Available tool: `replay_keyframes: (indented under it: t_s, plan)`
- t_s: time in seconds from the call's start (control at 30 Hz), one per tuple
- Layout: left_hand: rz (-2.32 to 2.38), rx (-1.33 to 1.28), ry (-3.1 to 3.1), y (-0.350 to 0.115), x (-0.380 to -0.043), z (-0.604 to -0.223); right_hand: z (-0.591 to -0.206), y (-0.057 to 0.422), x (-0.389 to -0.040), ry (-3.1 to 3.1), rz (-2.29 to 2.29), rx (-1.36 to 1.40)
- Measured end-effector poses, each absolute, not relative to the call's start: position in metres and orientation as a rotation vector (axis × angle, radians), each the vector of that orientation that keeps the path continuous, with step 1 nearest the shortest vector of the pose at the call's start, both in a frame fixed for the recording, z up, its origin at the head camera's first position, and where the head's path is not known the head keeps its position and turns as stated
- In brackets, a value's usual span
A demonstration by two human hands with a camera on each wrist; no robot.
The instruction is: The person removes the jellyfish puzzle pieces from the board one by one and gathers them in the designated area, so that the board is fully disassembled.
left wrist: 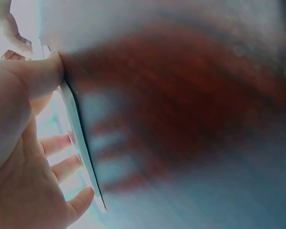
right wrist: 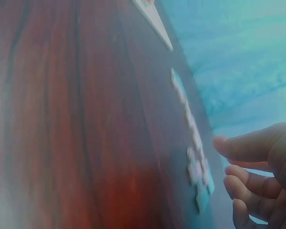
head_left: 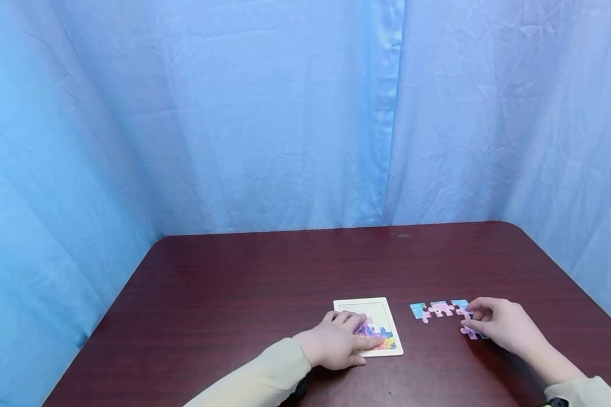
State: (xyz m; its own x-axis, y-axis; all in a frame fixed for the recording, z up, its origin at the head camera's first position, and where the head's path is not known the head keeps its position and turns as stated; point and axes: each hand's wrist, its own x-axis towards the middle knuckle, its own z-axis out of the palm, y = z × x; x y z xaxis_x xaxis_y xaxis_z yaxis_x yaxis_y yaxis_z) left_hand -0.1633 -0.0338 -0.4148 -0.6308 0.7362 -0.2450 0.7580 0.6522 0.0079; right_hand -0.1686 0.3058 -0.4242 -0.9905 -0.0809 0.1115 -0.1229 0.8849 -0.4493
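My left hand (head_left: 336,341) rests flat on a cream-rimmed puzzle tray (head_left: 396,333), fingers spread over its lower left. Joined purple, blue and yellow puzzle pieces (head_left: 389,341) fill the lower part of the tray, partly covered by that hand. In the left wrist view the thumb and fingers lie along the tray's edge (left wrist: 80,136). To the right, my right hand (head_left: 509,325) hovers by loose pink and blue jigsaw pieces (head_left: 440,309), fingers loosely bent. The right wrist view shows nothing between its thumb and fingers, with the pieces (right wrist: 194,167) lying on the table beyond.
Everything lies on a dark reddish-brown wooden table (head_left: 224,294). Light blue curtains (head_left: 265,113) hang behind it and at both sides. The upper part of the tray shows its bare pale base (head_left: 374,309).
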Motion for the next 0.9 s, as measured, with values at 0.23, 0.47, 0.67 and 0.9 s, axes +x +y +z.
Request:
replay_keyframes:
  t_s: [0.23, 0.47, 0.67, 0.9]
  plan:
    - [-0.168, 1.203, 2.660, -0.033, -0.162, -0.415, -0.419, 0.277, -0.172, -2.927, 0.788, 0.158]
    - [-0.194, 1.205, 2.685, -0.032, -0.161, -0.414, -0.419, 0.240, -0.178, -2.882, 0.842, 0.259]
    - [-0.266, 1.261, 2.737, -0.033, -0.156, -0.417, -0.427, 0.212, -0.184, -2.882, 0.888, 0.422]
    - [-0.353, 1.372, 2.803, -0.031, -0.156, -0.415, -0.436, 0.191, -0.195, -2.874, 0.904, 0.628]
